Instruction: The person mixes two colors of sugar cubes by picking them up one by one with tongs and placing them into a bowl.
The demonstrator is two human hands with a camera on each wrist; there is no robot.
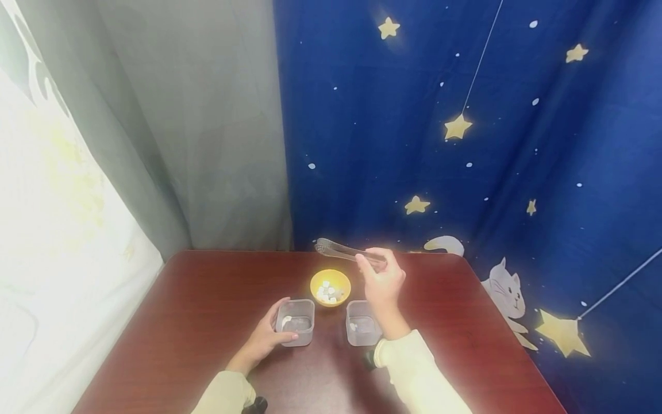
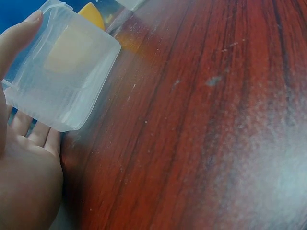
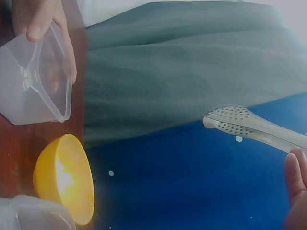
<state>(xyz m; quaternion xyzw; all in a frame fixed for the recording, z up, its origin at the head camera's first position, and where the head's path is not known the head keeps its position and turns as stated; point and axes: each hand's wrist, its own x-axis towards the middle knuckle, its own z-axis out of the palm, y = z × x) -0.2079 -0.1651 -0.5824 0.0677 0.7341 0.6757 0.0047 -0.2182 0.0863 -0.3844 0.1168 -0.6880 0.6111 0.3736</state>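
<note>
My left hand (image 1: 262, 338) holds a clear square plastic container (image 1: 306, 340), thumb along the near side and fingers round the far left. A small white piece (image 1: 287, 319) lies inside it. In my right hand (image 1: 384, 283) are metal tongs with perforated tips (image 1: 336, 249), raised above the table and pointing left. The right wrist view shows a small pale piece (image 3: 209, 122) pinched between the tong tips. Below the tongs stands a yellow bowl (image 1: 331, 276) with several white pieces (image 1: 327, 292) in it.
A second clear plastic container (image 1: 357, 339) stands on the right, partly behind my right wrist, with a small white piece inside. The reddish-brown table (image 1: 217, 299) meets a grey curtain (image 1: 207, 144) and a blue starry curtain (image 1: 372, 144) at its far edge.
</note>
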